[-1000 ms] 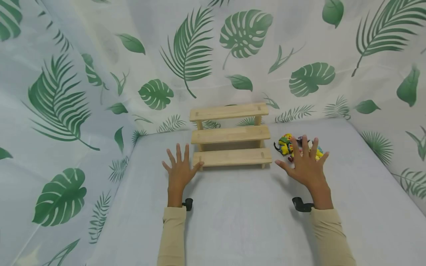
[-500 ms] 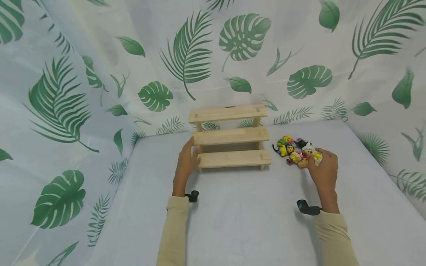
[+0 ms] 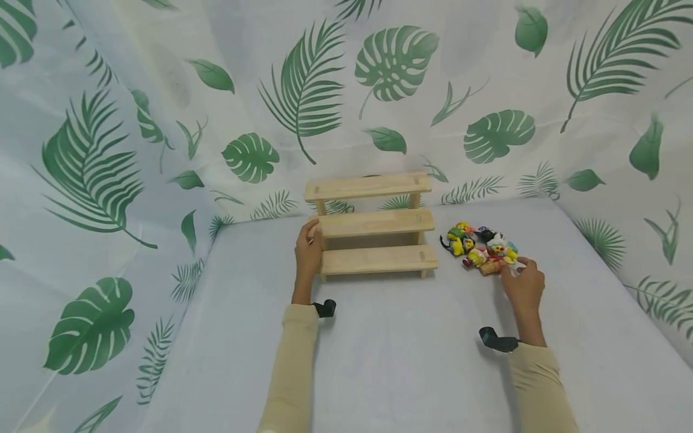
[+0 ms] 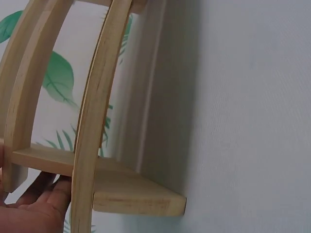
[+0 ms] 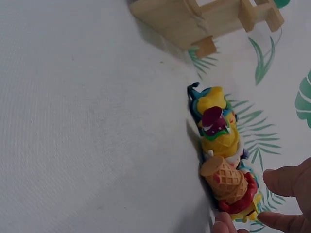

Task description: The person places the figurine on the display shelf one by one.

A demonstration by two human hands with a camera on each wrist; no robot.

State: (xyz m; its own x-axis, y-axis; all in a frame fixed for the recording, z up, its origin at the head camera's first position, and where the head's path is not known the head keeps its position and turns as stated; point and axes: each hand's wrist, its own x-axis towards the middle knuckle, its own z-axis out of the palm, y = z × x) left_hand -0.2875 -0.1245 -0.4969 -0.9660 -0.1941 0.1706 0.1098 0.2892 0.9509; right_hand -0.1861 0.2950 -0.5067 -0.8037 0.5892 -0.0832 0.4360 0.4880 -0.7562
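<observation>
A three-step wooden stand (image 3: pixel 375 224) sits against the back wall. My left hand (image 3: pixel 309 246) is at its left end, by the middle step. In the left wrist view, that hand (image 4: pixel 39 204) grips the stand's side frame (image 4: pixel 41 158), partly hidden behind the wood. Right of the stand lies a pile of small colourful toy figures (image 3: pixel 476 248). One has a waffle-cone body (image 5: pixel 226 179). My right hand (image 3: pixel 525 285) is at the pile's right edge. Its thumb and fingers are spread loosely round the end figure (image 5: pixel 252 213), fingertips at or against it, with nothing lifted.
The stand and toys share a white-covered surface (image 3: pixel 400 349). Leaf-printed white cloth (image 3: pixel 400 60) rises behind it and on both sides. Each wrist carries a black camera mount (image 3: pixel 497 340).
Both hands were spread flat above the surface. The left has come in to the stand's left end and taken hold; the right has moved to the pile's right edge, fingers bent.
</observation>
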